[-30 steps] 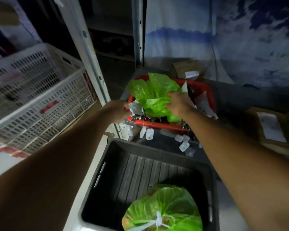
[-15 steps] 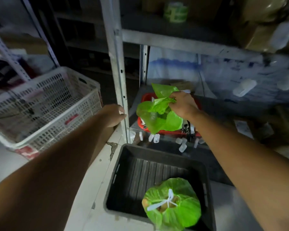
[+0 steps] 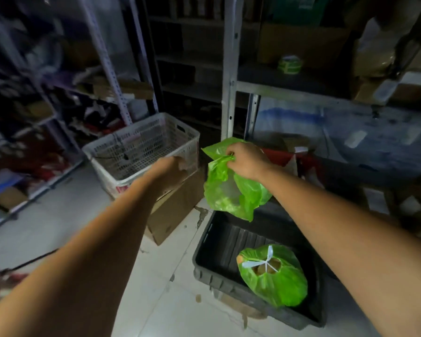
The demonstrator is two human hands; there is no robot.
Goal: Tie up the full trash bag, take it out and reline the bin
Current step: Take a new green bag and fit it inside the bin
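Note:
My right hand (image 3: 246, 160) grips the top of an empty green plastic bag (image 3: 231, 193), which hangs loose above the far end of a dark grey bin (image 3: 219, 242) on the floor. Inside that bin, at its near right, lies a full green trash bag (image 3: 277, 278) tied shut with white strings. My left hand (image 3: 170, 166) reaches forward in front of a white basket, fingers curled, holding nothing that I can see.
A white perforated basket (image 3: 144, 147) sits on a brown cardboard box (image 3: 178, 205) left of the bin. A metal shelf upright (image 3: 229, 69) rises behind. A red tray (image 3: 277, 154) sits on the low shelf behind my right hand. Pale tiled floor (image 3: 58, 215) spreads to the left.
My right hand has lifted the empty green bag out of the red tray and drawn it toward me. The view has pulled back and up. My left hand drifted left.

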